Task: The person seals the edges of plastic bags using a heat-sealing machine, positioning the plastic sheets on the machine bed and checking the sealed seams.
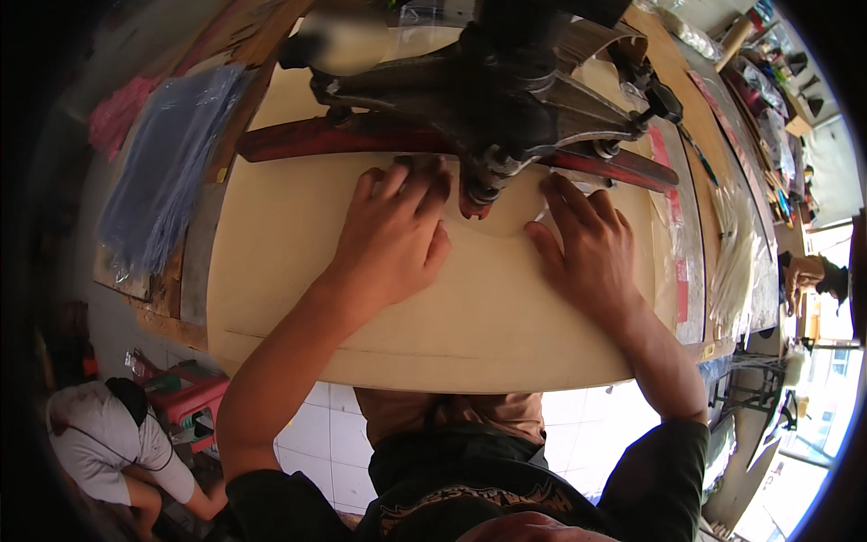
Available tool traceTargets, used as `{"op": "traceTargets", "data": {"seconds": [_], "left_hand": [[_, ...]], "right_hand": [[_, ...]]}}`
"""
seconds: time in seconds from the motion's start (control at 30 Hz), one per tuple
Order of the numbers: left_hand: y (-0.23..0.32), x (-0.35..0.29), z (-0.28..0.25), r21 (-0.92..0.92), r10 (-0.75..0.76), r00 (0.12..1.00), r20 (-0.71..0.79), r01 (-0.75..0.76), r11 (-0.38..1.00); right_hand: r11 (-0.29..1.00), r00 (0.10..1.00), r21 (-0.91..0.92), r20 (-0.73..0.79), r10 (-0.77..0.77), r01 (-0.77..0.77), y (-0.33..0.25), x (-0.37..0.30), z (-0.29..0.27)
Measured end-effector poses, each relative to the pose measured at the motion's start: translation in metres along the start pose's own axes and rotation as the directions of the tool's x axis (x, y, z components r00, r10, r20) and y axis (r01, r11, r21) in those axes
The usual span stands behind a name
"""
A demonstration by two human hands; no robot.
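A tan board (298,271) lies in front of me beneath a dark metal press (506,99). Across the press runs a long red bar (361,135), low over the board. My left hand (393,226) rests on the board left of the press's middle, fingers reaching to the bar's near edge and thumb apart. To the right of the middle, my right hand (587,230) lies with fingers stretched toward the bar and thumb spread. A piece of clear plastic (545,217) shows between its thumb and fingers; its outline is hard to see. The fingertips of both hands are shadowed.
A stack of clear bluish plastic sheets (167,172) lies at the left, beside pink material (122,113). Pale strips (733,257) hang over the right side of the worktop. Lower left, a person (113,443) bends near a red stool (190,393).
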State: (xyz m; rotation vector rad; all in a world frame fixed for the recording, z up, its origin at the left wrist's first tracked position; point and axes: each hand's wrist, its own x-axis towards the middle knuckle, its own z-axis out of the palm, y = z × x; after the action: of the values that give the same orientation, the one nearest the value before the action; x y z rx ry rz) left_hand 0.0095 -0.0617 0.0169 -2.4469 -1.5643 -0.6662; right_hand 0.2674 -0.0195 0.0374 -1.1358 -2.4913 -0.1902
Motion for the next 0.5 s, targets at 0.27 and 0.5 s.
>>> {"op": "traceTargets", "data": {"seconds": [0.27,0.5], "left_hand": [[-0.0016,-0.0006,0.0031,0.02,0.01,1.0,0.003,-0.01,1.0],[-0.0006,0.0,0.0002,0.018,0.01,1.0,0.014,-0.01,1.0]], "right_hand": [[1.0,1.0,-0.01,0.014,-0.006,0.006,0.004,-0.0019,-0.0004],[0.999,0.999,-0.033,0.018,-0.038,0.039,0.0066,-0.0008,-0.002]]}}
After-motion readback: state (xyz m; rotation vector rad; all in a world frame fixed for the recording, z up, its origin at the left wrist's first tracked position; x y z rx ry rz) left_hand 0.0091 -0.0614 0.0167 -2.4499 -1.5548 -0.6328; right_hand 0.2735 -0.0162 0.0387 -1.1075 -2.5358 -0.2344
